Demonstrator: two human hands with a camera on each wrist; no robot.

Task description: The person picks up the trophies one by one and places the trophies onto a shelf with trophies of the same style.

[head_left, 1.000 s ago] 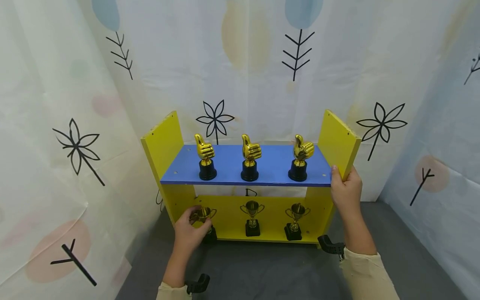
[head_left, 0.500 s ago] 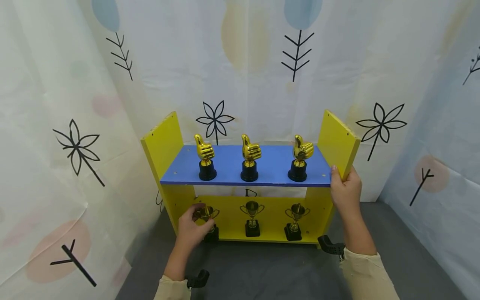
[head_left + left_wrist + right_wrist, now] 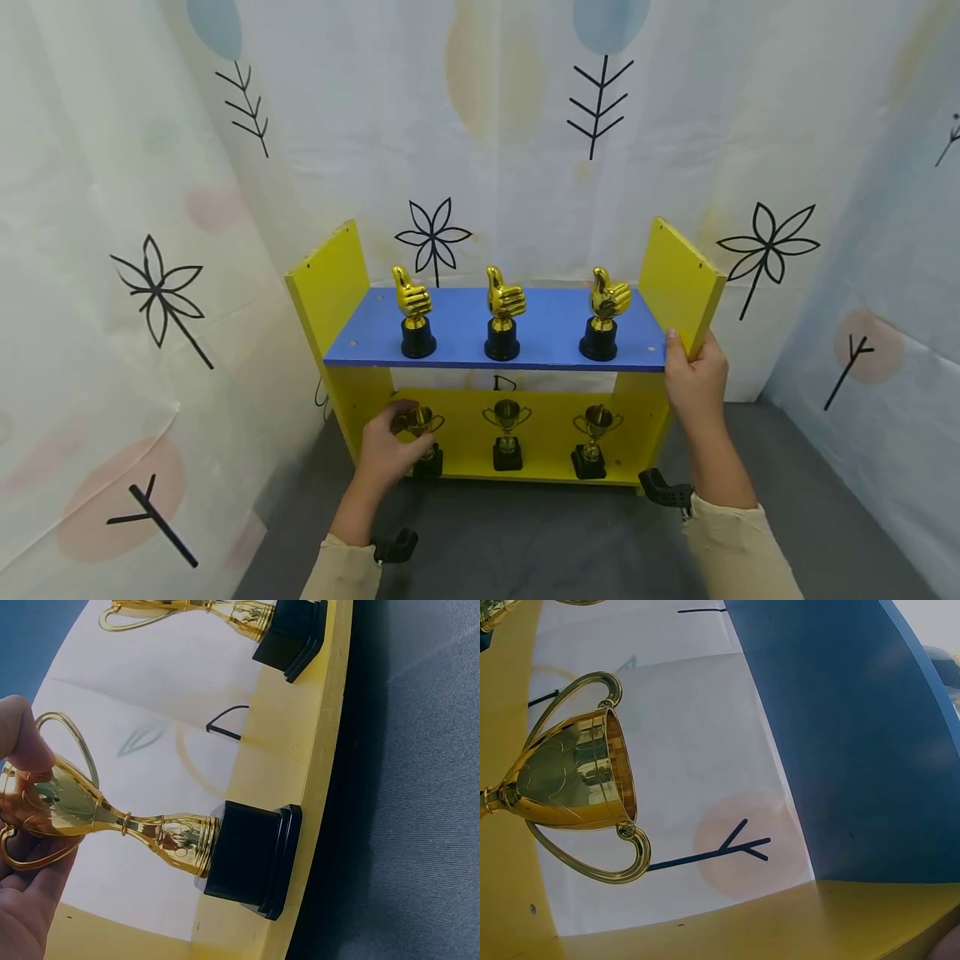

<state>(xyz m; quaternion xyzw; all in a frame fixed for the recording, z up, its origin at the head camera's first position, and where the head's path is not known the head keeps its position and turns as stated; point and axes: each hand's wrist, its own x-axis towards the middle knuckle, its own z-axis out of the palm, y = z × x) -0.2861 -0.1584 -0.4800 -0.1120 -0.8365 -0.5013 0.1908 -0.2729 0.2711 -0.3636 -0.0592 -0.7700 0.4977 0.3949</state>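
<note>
My left hand grips a small gold trophy cup by its bowl, thumb on one side and fingers on the other. Its black base stands on the lower yellow board, at the left end. My right hand holds the shelf's right yellow side panel, thumb by the blue board's corner and fingers behind the panel. A second trophy cup stands in the middle of the lower level. The third trophy cup is at its right end.
On the blue upper board stand a left thumbs-up trophy, a middle one and a right one. The left yellow side panel rises beside my left hand. Grey cloth lies in front; a patterned curtain hangs behind.
My left hand and the left trophy cup have shifted a little to the right along the lower board. The right hand keeps its hold on the side panel.
</note>
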